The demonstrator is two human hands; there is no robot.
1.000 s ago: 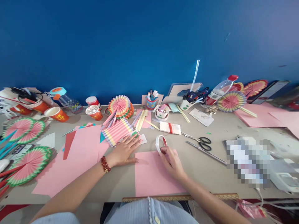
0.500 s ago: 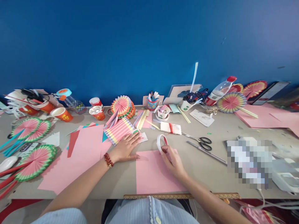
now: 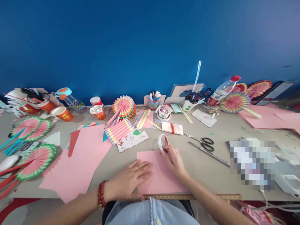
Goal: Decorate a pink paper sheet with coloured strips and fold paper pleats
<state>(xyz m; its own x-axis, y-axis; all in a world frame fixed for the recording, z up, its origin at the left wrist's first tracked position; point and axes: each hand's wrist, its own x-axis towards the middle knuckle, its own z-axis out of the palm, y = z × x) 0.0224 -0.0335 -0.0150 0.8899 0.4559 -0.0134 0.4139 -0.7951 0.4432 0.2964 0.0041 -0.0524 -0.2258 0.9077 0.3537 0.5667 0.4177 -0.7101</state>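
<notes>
A pink paper sheet (image 3: 159, 179) lies at the table's near edge in front of me. My left hand (image 3: 131, 181) rests flat on its left part, fingers stretched out and holding nothing. My right hand (image 3: 173, 161) is closed on a white roll of tape (image 3: 161, 143), which stands upright at the sheet's far edge. A small white card with red and green marks (image 3: 132, 139) lies just beyond the sheet, to the left.
Scissors (image 3: 203, 142) and a metal ruler (image 3: 208, 153) lie right of the tape. A striped pleated paper (image 3: 118, 130), large pink sheets (image 3: 79, 159), round paper fans (image 3: 35, 159), orange cups (image 3: 62, 113) and a bottle (image 3: 221, 89) crowd the table. A wooden ruler (image 3: 199, 197) lines the near edge.
My left hand left the striped pleated paper and white card and came back toward me onto the pink sheet. My right hand stays on the tape roll.
</notes>
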